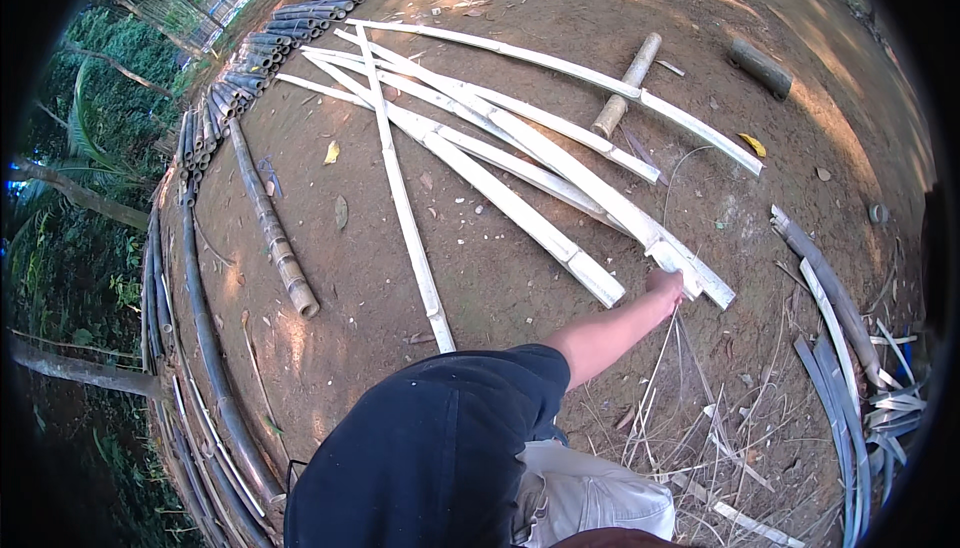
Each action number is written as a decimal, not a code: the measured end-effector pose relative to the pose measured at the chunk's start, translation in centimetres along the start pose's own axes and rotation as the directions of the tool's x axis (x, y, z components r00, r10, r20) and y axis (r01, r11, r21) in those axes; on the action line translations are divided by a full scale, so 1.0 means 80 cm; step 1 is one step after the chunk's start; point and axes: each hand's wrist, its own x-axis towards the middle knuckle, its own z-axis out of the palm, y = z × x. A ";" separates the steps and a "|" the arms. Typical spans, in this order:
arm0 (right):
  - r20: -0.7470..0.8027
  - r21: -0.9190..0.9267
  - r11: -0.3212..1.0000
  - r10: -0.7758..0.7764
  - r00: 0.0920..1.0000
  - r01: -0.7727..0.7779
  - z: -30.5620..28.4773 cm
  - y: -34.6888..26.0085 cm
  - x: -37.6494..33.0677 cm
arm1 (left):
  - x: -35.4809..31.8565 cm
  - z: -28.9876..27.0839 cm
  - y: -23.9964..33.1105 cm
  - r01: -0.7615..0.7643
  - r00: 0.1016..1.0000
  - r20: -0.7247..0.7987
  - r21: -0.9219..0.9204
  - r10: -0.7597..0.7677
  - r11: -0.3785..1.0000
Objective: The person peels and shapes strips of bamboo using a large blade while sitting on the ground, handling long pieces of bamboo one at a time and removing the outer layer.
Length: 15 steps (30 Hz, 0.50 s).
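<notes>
Bamboo strips (500, 200) lie on the ground (490, 308), right of a pole (268, 218).

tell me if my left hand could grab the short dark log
Probably not from here: the left hand, arm nearly straight, seems to hold a pale strip, and the short dark log lies beyond another long strip.

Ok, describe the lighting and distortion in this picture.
Head view: dappled sunlight patches the ground, notably at upper right; foliage at left is mostly shaded; the long dark pole there looks bowed, probably by the fisheye lens; black fills the corners.
</notes>
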 end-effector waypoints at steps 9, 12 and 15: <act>-0.540 -0.510 0.717 -0.697 0.472 0.476 -0.213 -0.215 -0.093 | -0.306 -0.015 -0.204 0.403 0.685 0.509 0.331 -0.521 0.853; -0.116 -0.421 0.515 -0.847 0.519 0.746 -0.224 -0.288 -0.085 | -0.350 -0.015 -0.248 0.347 0.535 0.592 0.496 -0.603 0.796; 0.098 -0.372 0.532 -0.792 0.602 0.760 -0.217 -0.265 -0.039 | -0.374 -0.014 -0.270 0.316 0.435 0.622 0.572 -0.651 0.757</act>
